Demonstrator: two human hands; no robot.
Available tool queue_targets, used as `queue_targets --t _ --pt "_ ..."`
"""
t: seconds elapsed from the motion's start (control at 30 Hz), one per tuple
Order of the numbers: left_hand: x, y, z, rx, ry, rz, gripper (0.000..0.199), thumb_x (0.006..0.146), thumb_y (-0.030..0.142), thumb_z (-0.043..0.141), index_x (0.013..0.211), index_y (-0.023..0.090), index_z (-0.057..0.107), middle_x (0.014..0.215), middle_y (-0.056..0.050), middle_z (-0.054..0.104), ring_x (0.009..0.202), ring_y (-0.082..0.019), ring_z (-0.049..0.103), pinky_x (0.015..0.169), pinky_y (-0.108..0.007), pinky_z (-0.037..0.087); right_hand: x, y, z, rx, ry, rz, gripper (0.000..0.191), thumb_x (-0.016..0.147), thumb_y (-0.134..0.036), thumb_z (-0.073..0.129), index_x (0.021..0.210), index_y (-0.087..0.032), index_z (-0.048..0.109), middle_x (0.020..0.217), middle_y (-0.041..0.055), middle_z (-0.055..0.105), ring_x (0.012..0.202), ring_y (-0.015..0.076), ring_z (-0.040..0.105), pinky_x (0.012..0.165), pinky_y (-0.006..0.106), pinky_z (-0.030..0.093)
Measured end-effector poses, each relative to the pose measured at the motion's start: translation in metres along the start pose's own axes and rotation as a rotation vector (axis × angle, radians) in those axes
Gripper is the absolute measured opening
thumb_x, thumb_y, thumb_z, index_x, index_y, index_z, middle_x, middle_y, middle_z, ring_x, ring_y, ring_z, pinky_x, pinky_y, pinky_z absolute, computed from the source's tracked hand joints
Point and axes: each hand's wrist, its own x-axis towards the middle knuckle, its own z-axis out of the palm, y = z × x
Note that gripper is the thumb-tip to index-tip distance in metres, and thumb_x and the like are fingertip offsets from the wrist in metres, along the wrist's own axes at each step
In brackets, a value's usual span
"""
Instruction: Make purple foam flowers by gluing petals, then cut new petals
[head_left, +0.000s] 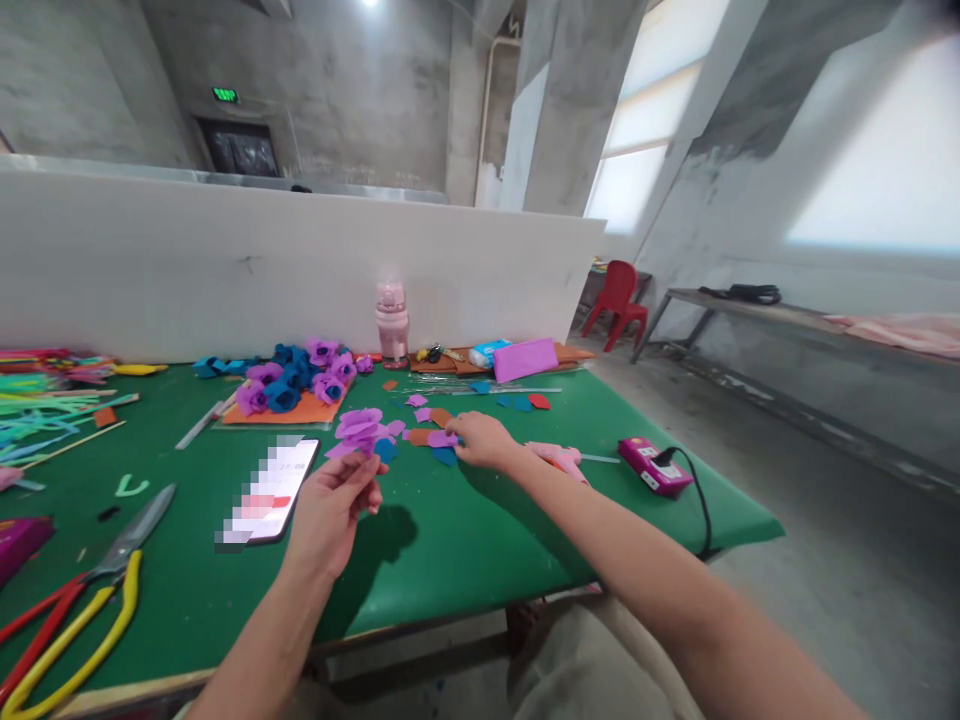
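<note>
Between the thumb and fingers of my left hand (346,492) is a purple paper flower (360,430), held upright by its base above the green table. My right hand (480,438) reaches to the loose paper petals in the middle, its fingers pinched down at the edge of a purple petal (441,439). Brown petals (420,437) and a blue petal (445,456) lie around those fingertips. A pink glue gun (555,458) rests partly behind my right forearm. Finished purple and blue paper flowers (289,378) are piled on orange paper at the back left.
A phone (277,490) lies left of my left hand. Large scissors (112,580) with red and yellow handles sit at the front left. A purple power strip (655,467) with a black cord is near the right edge. A pink bottle (392,325) stands against the white partition (300,270).
</note>
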Motion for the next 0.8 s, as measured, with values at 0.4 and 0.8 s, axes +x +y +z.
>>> queue_targets --t 0.4,0.8 --pt "-0.002 0.001 -0.014 0.028 0.035 -0.014 0.028 0.055 0.029 0.080 0.069 0.015 0.059 0.065 0.000 0.065 0.043 -0.006 0.048 0.041 -0.019 0.037 0.043 0.022 -0.015 -0.053 -0.036 0.089 0.021 0.080 -0.024 0.054 0.085 -0.019 0.073 0.083 0.0015 0.073 0.077 0.0147 0.063 0.065 0.019 0.041" --pt "-0.003 0.000 -0.013 0.030 0.035 -0.021 0.029 0.055 0.028 0.079 0.071 0.014 0.058 0.065 0.000 0.065 0.043 -0.007 0.049 0.041 -0.019 0.037 0.035 0.014 -0.016 -0.230 0.086 0.300 0.032 0.092 -0.023 0.032 0.110 -0.014 0.056 0.099 0.0141 0.068 0.087 0.0233 0.064 0.070 0.029 0.042"
